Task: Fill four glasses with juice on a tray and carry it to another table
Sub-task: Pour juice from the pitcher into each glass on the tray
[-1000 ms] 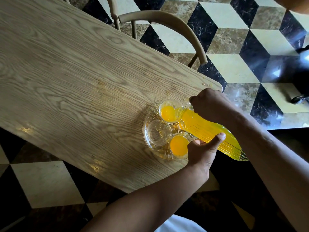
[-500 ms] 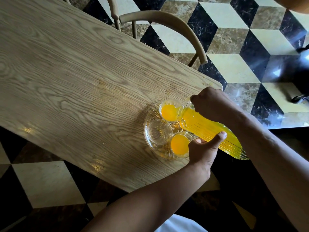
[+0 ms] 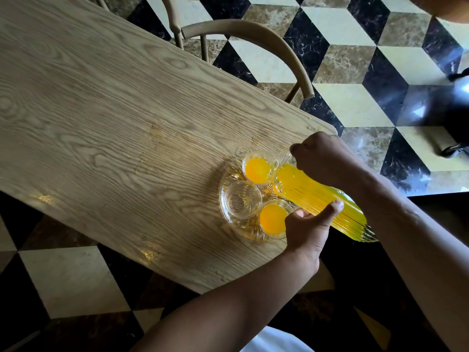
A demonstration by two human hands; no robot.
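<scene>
Pouring. My right hand [image 3: 322,158] is wrapped around the handle end of the juice pitcher [image 3: 322,199]; my left hand [image 3: 308,228] is clamped under its ribbed belly, thumb laid on top. The pitcher's long axis runs from near my body on the right up and left to the spout, which hangs over the far glass [image 3: 257,170]. The tray [image 3: 228,219], clear cut glass, sits near the corner of the wooden bench [image 3: 114,118].

On the tray: the far glass holds orange juice, the near glass [image 3: 272,221] also, just beside my left hand. The empty glass [image 3: 242,203] lies to the left of the spout, on the tray's far-left side. A fourth glass seems to be hidden under the pitcher; cannot confirm.

Next move turns on swinging the spout left to the empty glass. A few drops lie on the bench corner [image 3: 314,127].
</scene>
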